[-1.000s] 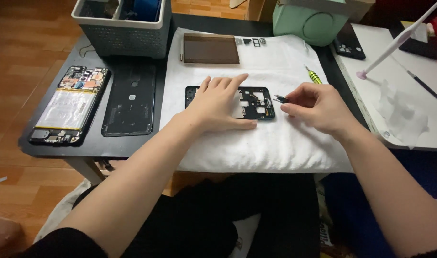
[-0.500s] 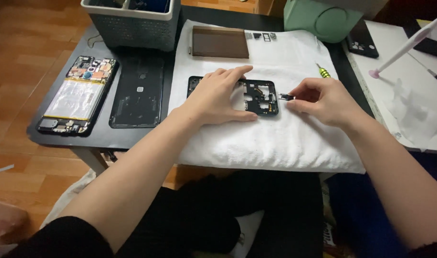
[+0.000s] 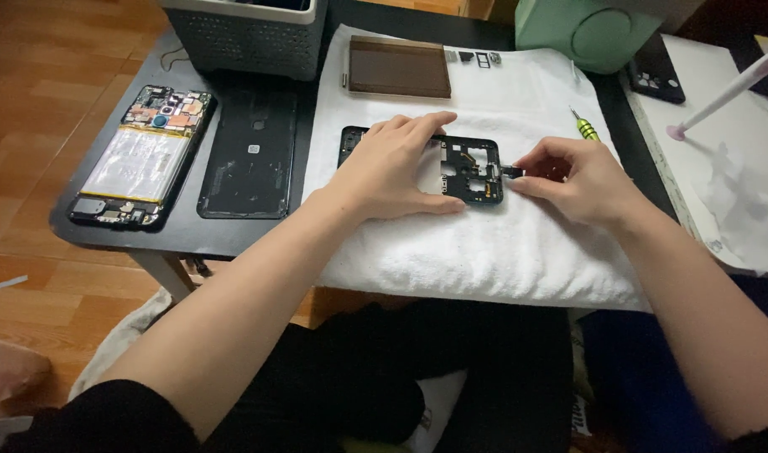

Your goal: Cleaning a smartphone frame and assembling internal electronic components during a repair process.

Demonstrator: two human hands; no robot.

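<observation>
A black phone frame [image 3: 470,169] lies on a white towel [image 3: 484,243]. My left hand [image 3: 396,165] rests flat on the frame's left half and presses it down. At the frame's right edge my right hand [image 3: 573,179] pinches a small dark part [image 3: 511,171] between thumb and fingertips. The part touches the frame's edge. A screwdriver with a yellow-green handle [image 3: 584,126] lies on the towel just beyond my right hand.
An opened phone with its battery showing [image 3: 140,157] and a black back cover [image 3: 250,154] lie on the dark table at left. A brown panel [image 3: 399,67] and small parts [image 3: 476,57] sit at the towel's far edge. Grey basket [image 3: 245,35], green device [image 3: 598,29], white sheet [image 3: 728,151].
The view has shifted closer and lower. My right hand has brought the small part up against the frame's right edge. My left hand stays on the frame.
</observation>
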